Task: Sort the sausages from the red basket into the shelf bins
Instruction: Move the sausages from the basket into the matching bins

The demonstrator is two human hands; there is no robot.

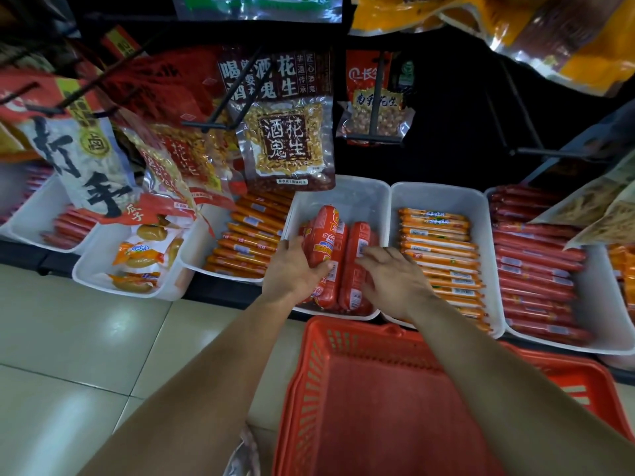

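Note:
A white shelf bin (364, 195) in the middle holds thick red sausages. My left hand (292, 269) grips one thick red sausage (328, 242) that lies tilted on top of the others. My right hand (391, 274) rests with spread fingers on the neighbouring red sausage (357, 266) in the same bin. Just below my forearms stands the red basket (378, 400); the part of its floor that shows is bare.
More white bins flank the middle one: thin orange sausages (439, 249) to the right, thin red sausages (536, 266) beyond, orange sausages (247, 242) to the left, yellow packets (144, 255) further left. Peanut bags (288, 139) hang on black hooks above. Pale tiled floor lies lower left.

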